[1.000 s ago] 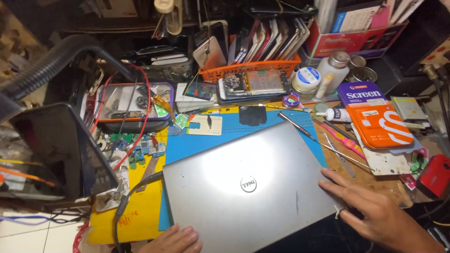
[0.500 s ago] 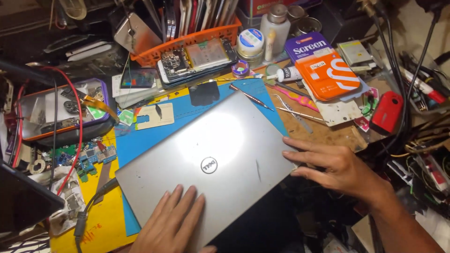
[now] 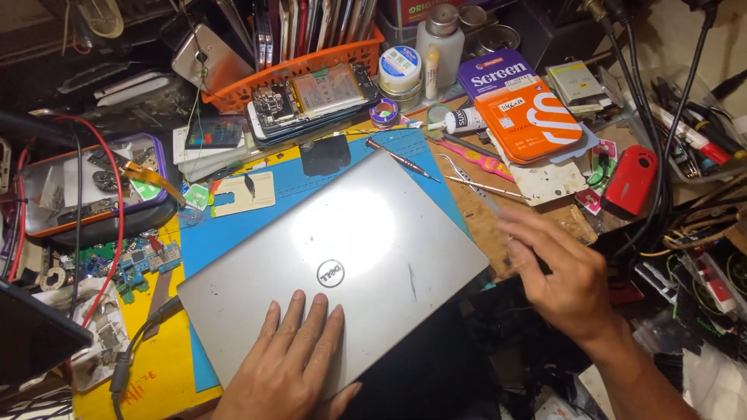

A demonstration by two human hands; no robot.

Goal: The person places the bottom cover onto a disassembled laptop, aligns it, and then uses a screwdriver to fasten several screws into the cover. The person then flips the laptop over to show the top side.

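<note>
The left hand (image 3: pixel 292 362) lay flat, fingers together, on the closed silver laptop (image 3: pixel 342 249). The right hand (image 3: pixel 564 272) hovered open and blurred beside its right edge, holding nothing.

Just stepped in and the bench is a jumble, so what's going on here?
A person has a closed silver laptop lying on a blue mat on a crowded repair bench. Their left hand rests flat on the lid near its front edge. Their right hand is off the laptop's right side, blurred, above the wooden bench top near some thin metal tools; it seems to hold nothing.
</note>
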